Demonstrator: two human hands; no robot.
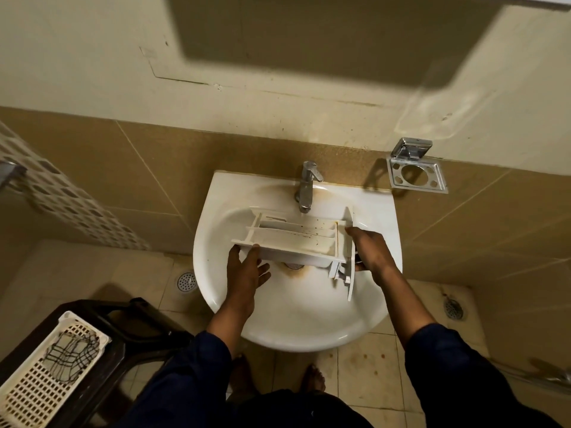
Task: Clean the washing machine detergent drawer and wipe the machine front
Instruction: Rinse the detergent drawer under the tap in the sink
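The left hand (245,270) props the back end of the drawer (296,239) on spread, fairly straight fingers, while the right hand (369,250) is clamped on its front panel, thumb on top and fingers curled beneath. The drawer hangs level over the bowl of the sink (296,329), just in front of the tap (307,186) and above the sink's drain (293,266). No water is seen running. The weak point is the left side: an end that only rests on loose fingers can slide off once the plastic is wet or soapy, and the drawer would then swing down from the right hand and knock the sink, which may crack a thin divider or the panel. Lifting it toward the spout risks bumping the tap. Dark specks and brown staining line the compartments, so a quick rinse may leave grime in the corners. Water bouncing off the flat walls could spill over the sink rim onto the floor (364,366), where bare feet stand.
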